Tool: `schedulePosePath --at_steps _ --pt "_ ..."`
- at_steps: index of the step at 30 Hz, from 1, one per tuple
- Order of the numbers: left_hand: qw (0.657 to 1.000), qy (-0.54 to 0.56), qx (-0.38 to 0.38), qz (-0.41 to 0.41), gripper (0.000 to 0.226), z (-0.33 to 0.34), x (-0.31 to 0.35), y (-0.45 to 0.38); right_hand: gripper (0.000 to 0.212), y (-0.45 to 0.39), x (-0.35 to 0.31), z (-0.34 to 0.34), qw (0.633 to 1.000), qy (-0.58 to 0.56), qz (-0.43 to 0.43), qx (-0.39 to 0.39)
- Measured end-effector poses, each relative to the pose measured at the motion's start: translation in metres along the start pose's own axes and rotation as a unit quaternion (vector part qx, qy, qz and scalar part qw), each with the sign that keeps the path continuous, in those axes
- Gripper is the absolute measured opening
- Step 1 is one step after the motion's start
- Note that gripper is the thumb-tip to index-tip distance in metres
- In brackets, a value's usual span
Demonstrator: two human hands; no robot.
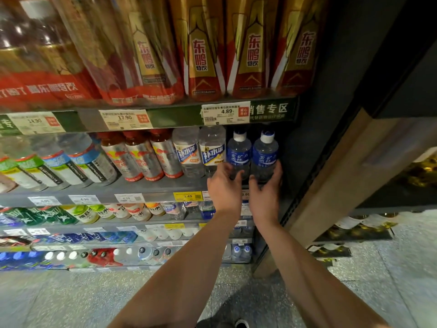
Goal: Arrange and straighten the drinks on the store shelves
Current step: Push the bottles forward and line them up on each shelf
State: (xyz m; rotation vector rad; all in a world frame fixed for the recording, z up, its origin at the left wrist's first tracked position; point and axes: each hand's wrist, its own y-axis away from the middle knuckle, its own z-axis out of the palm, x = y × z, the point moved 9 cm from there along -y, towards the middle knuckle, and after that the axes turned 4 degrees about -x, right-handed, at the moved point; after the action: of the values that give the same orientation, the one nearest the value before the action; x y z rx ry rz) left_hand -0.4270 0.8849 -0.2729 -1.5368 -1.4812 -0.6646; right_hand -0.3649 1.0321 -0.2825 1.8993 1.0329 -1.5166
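A: Fingers (233,172) on the left hand (223,187) — curled round the base of the left blue bottle (238,155). Thumb on the near side, fingertips wrap the front. Grip looks real, not just a touch.

B: Right side?

A: Right hand (263,192) same deal. Thumb (278,170) up the right flank of the right blue bottle (265,155), fingers round its lower body from the left. Both hands holding, one bottle each.

B: Bottles where?

A: Second shelf (165,185) from the top in view, far right end, hard against the dark side panel (305,147). Both upright, white caps, blue labels facing out, touching each other. Bases near the shelf's front edge; hands hide the contact, so cannot tell if they're lifted or seated.

B: Neighbours?

A: Just left: two clear bottles (201,151) with blue-white labels, then three red-cap bottles (142,155), then green and blue labelled ones further left, blurred. Yellow price tag (188,196) on the shelf lip just left of the left wrist.

B: Above?

A: Tall gold-red bottles (253,48) on the top shelf, price tag 4.89 (225,112) on its rail right over the blue pair.

B: Below?

A: More rows of small drinks, too blurred to read. Speckled floor (71,299) under both forearms.
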Motion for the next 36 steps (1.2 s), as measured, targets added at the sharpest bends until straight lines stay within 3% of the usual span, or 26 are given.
schedulePosePath --at_steps 6,11,18,25,30,33,36 --pt "0.999 0.011 0.010 0.030 0.024 -0.016 0.005 0.007 0.078 0.008 0.000 -0.003 1.000 0.027 -0.002 0.007" --pt "0.998 0.053 0.019 0.021 0.025 -0.059 -0.024 0.034 0.064 0.042 -0.014 0.000 0.998 -0.006 -0.039 0.049" --pt "0.999 0.025 0.013 0.033 0.033 -0.150 -0.088 0.069 0.053 0.110 -0.015 0.060 0.997 0.005 -0.075 -0.016" --pt "1.000 0.020 -0.012 -0.013 0.035 -0.224 -0.174 0.080 0.051 0.182 0.022 0.133 0.997 0.031 0.021 -0.069" --pt "0.997 0.032 -0.044 -0.063 0.039 -0.226 -0.237 0.070 0.045 0.207 0.044 0.176 0.992 0.107 0.017 -0.068" --pt "0.994 0.035 -0.055 -0.093 0.036 -0.207 -0.272 0.060 0.047 0.196 0.077 0.201 0.988 0.117 0.060 -0.085" --pt "0.990 0.048 -0.062 -0.116 0.031 -0.171 -0.303 0.048 0.045 0.174 0.111 0.220 0.985 0.140 0.049 -0.086"
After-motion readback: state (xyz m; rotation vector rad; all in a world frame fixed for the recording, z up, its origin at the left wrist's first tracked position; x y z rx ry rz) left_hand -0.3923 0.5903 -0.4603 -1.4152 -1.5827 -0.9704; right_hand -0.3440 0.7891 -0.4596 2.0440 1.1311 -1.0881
